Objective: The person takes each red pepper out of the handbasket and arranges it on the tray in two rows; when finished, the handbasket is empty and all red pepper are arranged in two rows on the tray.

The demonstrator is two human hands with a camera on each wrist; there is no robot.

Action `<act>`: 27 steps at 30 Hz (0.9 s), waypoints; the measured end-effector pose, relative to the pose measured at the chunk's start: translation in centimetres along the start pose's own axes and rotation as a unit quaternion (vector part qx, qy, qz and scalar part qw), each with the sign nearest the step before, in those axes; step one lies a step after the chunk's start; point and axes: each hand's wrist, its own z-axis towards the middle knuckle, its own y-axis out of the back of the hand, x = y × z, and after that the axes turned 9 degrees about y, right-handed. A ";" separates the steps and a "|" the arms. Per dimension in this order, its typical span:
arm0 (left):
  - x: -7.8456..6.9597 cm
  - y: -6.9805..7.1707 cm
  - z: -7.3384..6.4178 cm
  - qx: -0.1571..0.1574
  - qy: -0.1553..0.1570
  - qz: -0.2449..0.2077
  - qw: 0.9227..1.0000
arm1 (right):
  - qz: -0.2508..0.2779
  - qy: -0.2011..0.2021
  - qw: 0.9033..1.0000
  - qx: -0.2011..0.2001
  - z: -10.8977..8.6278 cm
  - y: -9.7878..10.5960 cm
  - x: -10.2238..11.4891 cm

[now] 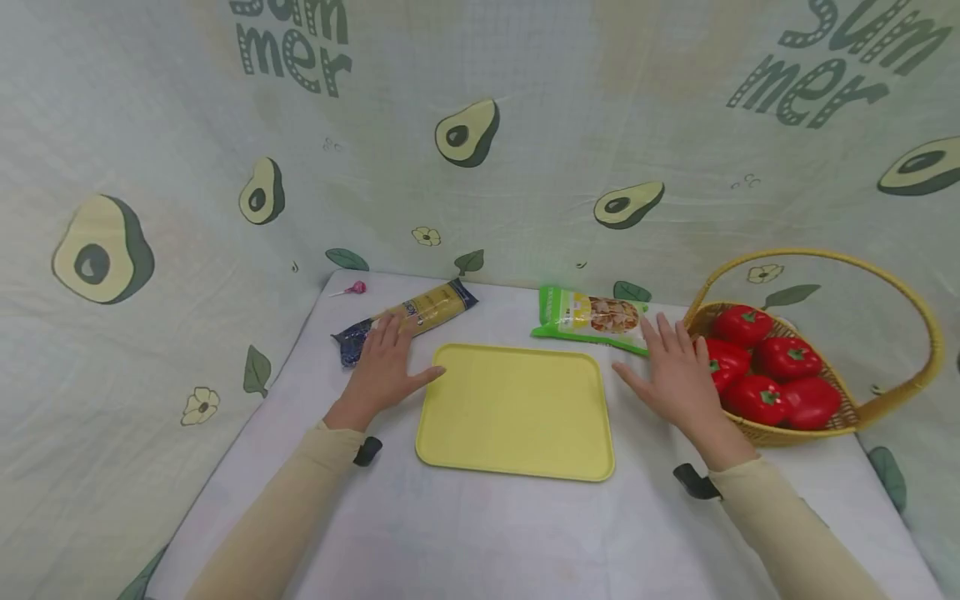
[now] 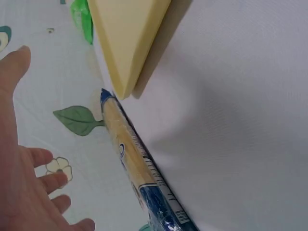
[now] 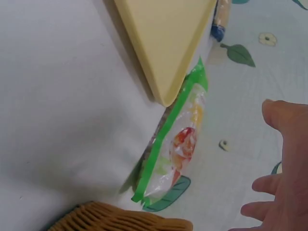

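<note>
My left hand (image 1: pixel 382 371) is held with fingers spread near a blue and gold pasta packet (image 1: pixel 431 310), holding nothing. In the left wrist view the same hand (image 2: pixel 33 187) appears apart from the packet (image 2: pixel 130 144). My right hand (image 1: pixel 678 379), fingers extended, is over the right end of a green and white food packet (image 1: pixel 592 317); the right wrist view shows a gap between hand (image 3: pixel 284 178) and packet (image 3: pixel 173 144). Between the hands lies a yellow rectangular tray (image 1: pixel 516 412), nothing on it.
A wicker basket (image 1: pixel 862 412) with a tall handle stands at the right, holding several red bell peppers (image 1: pixel 787 358). A pink lollipop (image 1: pixel 358 287) lies at the back left of the white-covered table (image 1: pixel 480 542). Behind hangs an avocado-print cloth (image 1: pixel 540 208).
</note>
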 end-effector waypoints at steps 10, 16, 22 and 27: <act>0.5 -0.3 -0.3 0.024 -0.027 -0.044 0.998 | 0.014 -0.007 1.000 -0.013 -1.2 1.2 -0.6; 0.8 -0.9 -0.3 0.055 -0.012 -0.080 0.995 | 0.023 -0.003 0.999 -0.032 -1.8 1.7 -1.0; 1.3 -1.4 -0.4 0.076 -0.005 -0.099 0.992 | 0.055 -0.020 0.998 -0.034 -2.3 2.2 -1.7; 1.6 -2.0 -0.6 0.103 -0.012 -0.136 0.985 | 0.065 -0.042 0.997 -0.030 -2.7 2.5 -2.8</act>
